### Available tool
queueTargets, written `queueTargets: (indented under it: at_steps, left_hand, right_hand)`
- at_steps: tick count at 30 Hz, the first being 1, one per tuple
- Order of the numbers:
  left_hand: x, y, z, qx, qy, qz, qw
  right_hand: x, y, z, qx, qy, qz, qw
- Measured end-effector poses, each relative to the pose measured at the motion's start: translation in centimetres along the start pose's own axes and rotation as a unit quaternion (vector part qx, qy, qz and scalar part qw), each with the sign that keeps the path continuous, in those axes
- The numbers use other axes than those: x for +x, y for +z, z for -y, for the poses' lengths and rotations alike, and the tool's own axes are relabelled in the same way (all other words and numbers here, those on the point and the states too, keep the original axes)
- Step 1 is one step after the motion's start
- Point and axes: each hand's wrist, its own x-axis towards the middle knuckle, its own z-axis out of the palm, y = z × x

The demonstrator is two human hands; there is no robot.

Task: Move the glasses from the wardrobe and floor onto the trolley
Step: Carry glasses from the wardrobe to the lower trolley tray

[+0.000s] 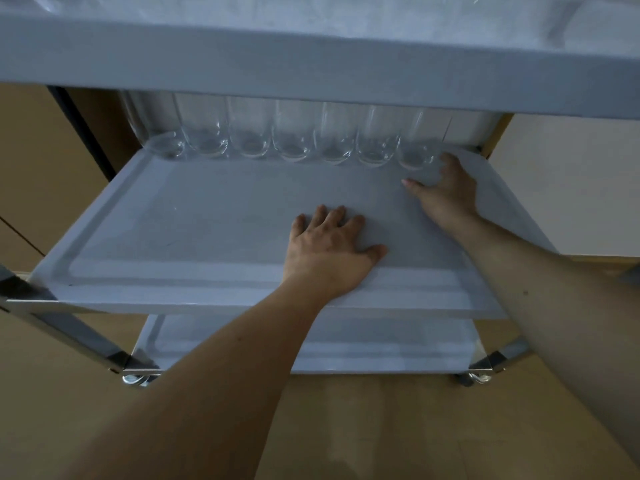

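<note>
A grey trolley fills the view; its middle shelf (pixel 194 230) carries a row of several clear glasses (pixel 294 140) standing along the far edge. My left hand (pixel 329 251) rests flat on the shelf near its front, fingers spread. My right hand (pixel 446 188) lies on the shelf at the far right, its fingers beside the rightmost glass (pixel 415 150) and touching or nearly touching it, thumb stretched out to the left. Neither hand holds anything.
The top shelf (pixel 311 64) overhangs the glasses and hides their upper parts. A lower shelf (pixel 346 348) sits beneath, with metal legs and castors (pixel 135 378) at the corners. Wooden floor lies below, a white panel to the right, brown panels to the left.
</note>
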Motion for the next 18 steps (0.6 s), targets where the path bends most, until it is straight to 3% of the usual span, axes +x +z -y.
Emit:
queueTargets:
  at_steps: [5,11,18]
  left_hand:
    - [0.1,0.1,0.0,0.003,-0.002,-0.002,1.000]
    - [0.3,-0.4,0.2,-0.029,-0.008,-0.004,1.000]
    - [-4.5,-2.8,-0.8,-0.061,0.007,0.044,0.997]
  right_hand:
    - [-6.3,-1.7,0.0,-0.101,-0.084,0.055,0.990]
    - [-12.1,-4.2,-0.8,-0.155,-0.092,0.081,0.980]
    - [-18.9,-8.1,0.8,-0.179,-0.013,0.164,0.970]
